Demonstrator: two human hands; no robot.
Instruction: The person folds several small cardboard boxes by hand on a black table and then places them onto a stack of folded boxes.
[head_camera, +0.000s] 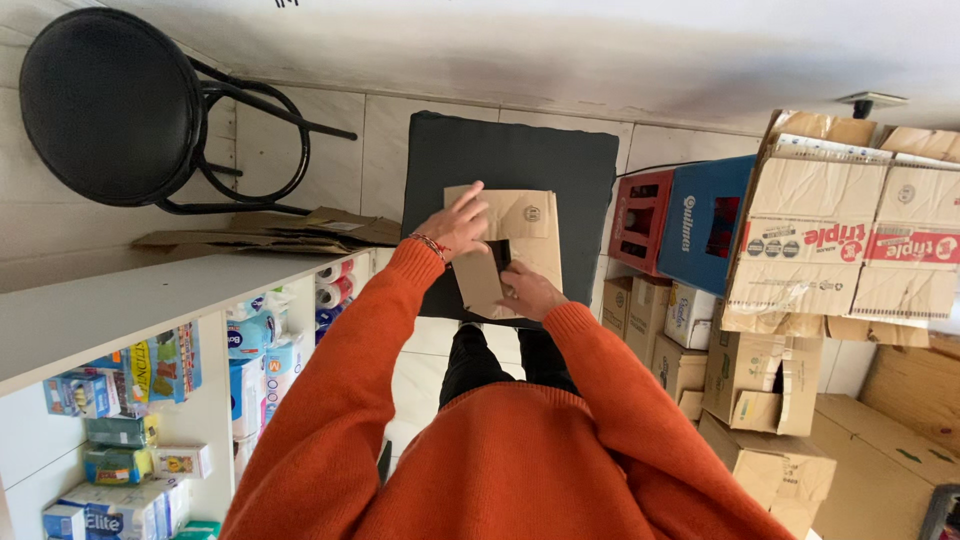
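Single head-worn view, steeply downward, close over the hands (490, 260) and floor

this looks like the back room or stock corner of a small shop. a white shelf unit (150, 320) on one side is packed with wrapped paper rolls (335, 285), tissue packs (262, 330) and small boxed goods (120, 440). on the other side, cardboard cartons (800, 260) are stacked high, some open and worn, beside a red crate (640, 220) and a blue crate (700, 225). flattened cardboard (270, 232) lies along the tiled floor (385, 150) by a black stool (110, 105).
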